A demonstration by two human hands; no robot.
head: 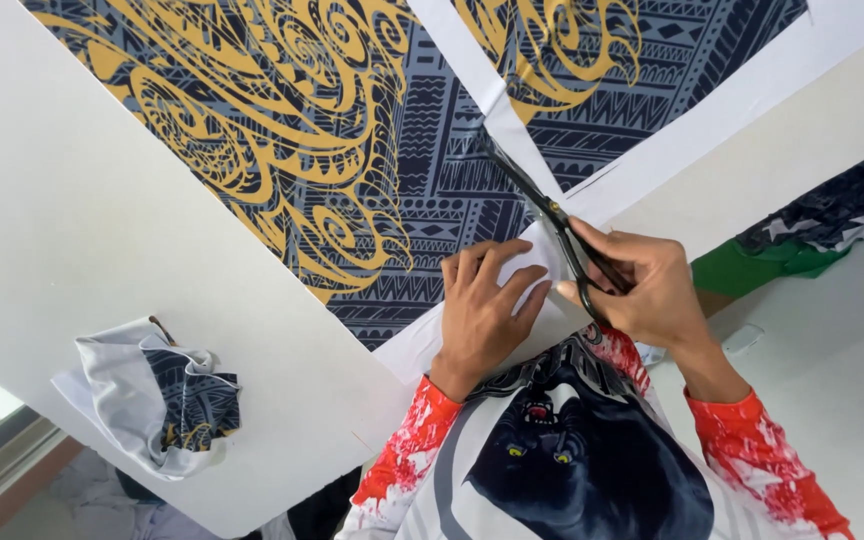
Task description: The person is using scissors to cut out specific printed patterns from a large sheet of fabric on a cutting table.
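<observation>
White cutting table (pixel 102 230) fills most of my view, and on it lies a large printed fabric sheet with gold swirls on dark blue-grey geometric bands and a white margin (pixel 352 150).

Nearest to me, my left hand (pixel 482 310) lies flat on the white margin strip, fingers spread and a little curled, holding nothing, only pressing the cloth down. Just beside it, touching the same strip, my right hand (pixel 647 290) is closed through the handles of a pair of black scissors (pixel 542 205).

From this hand the blades point away from me and to the left, along the white band between the two printed panels. Their long axis lies nearly in line with that band, and the tips are already on it. The right hand is the nearer one to the cut line; the left sits on its other side.

Farther left, near the table edge, lies a crumpled white and dark fabric scrap (pixel 157 395).
</observation>
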